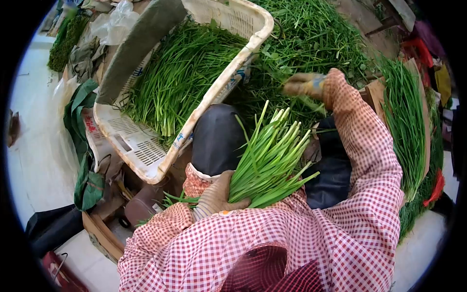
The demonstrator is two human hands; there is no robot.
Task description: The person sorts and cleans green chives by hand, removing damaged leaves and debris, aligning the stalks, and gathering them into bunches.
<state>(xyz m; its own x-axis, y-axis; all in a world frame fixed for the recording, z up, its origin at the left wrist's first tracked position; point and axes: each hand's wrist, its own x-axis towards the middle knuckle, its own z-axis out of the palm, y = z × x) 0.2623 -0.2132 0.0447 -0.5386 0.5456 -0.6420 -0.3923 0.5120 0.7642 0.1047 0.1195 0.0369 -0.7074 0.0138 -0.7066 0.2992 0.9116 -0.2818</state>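
Note:
In a striped work glove, my left hand point(214, 197) is closed around a bunch of garlic chives point(272, 160) held across my lap, the pale cut ends pointing up and away from me. My right hand point(304, 87), also gloved, is over the edge of a heap of loose green leaves point(311, 44). Motion blurs its fingers, and a few blurred blades show just below it. Whether it grips them I cannot tell. Beyond my left knee, a white plastic crate point(170, 160) is tilted, with many more chives point(187, 73) lying inside.
Another long bundle of chives point(404, 131) lies at the right beside cardboard point(418, 97). Red strips point(433, 187) are near its lower end. Green cloth or plastic point(80, 117) hangs left of the crate, and a clear plastic bag point(114, 22) lies behind it.

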